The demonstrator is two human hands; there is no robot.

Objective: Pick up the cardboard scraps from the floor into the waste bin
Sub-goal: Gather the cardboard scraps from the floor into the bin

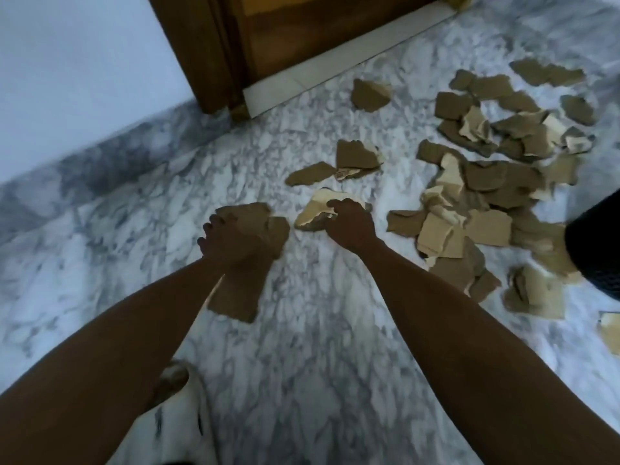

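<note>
On the marble floor, the left hand grips a stack of brown scraps; the right hand closes on a pale scrap. More cardboard scraps lie at two o'clock. The overfull stack could slip. The dark bin at three o'clock hides its contents.

Dim bluish light, soft blur, edges bowed

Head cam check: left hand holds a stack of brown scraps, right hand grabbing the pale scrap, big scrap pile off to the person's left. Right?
Not quite. The head view shows the big scrap pile on the person's right, near the dark mesh bin, not left. The rest holds: left hand holds brown scraps, right hand grips the pale scrap.
</note>
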